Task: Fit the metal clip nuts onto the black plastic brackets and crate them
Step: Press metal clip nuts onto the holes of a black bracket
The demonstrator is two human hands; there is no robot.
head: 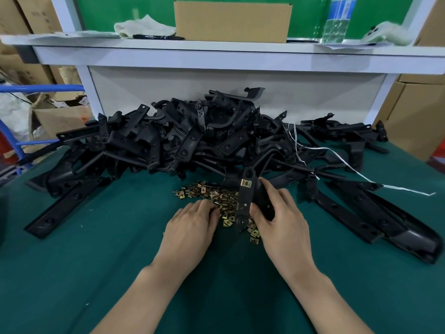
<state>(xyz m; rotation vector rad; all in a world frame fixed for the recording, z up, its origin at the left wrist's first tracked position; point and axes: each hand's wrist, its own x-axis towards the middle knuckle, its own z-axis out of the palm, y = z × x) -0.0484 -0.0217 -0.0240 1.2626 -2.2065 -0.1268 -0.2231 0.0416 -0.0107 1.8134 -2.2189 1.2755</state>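
My right hand grips a black plastic bracket, held upright over the green table. One brass-coloured clip nut sits clipped near the bracket's upper end. My left hand lies palm down with its fingertips in the loose heap of clip nuts; whether it pinches one is hidden by the fingers. A big pile of black brackets fills the table behind the heap.
Long black brackets lie at the left and at the right of my hands. A white string trails over the pile's right side. The shelf above carries a cardboard box, a cloth and a water bottle.
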